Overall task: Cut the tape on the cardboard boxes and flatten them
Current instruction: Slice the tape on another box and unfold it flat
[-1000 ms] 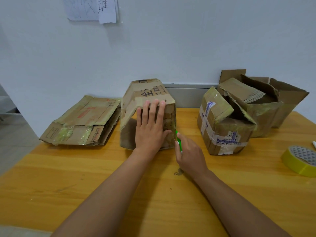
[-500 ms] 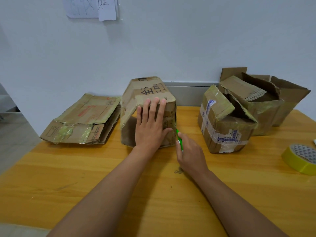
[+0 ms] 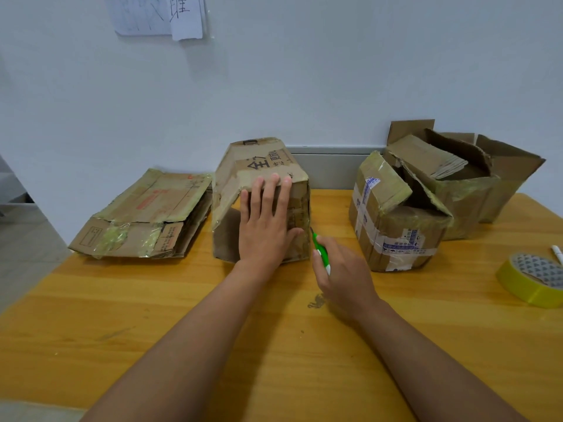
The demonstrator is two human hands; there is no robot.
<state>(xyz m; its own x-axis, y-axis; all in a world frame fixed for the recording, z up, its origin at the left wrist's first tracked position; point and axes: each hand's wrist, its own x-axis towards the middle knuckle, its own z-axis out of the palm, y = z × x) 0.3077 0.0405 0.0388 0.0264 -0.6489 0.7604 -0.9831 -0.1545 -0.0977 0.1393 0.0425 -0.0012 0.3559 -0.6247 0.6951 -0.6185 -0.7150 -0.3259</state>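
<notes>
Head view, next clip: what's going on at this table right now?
A person is breaking down cardboard boxes. The left hand presses flat on the middle box, steadying it, while the right hand holds a green cutter at that box's lower right edge. A flattened box lies to the left; a taped box and an opened box wait on the right.

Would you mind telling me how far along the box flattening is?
Done: a flattened stack lies at the left. In hand: the left hand steadies the middle box while the right hand holds a green cutter at its corner. Left: the taped box and open box.
</notes>
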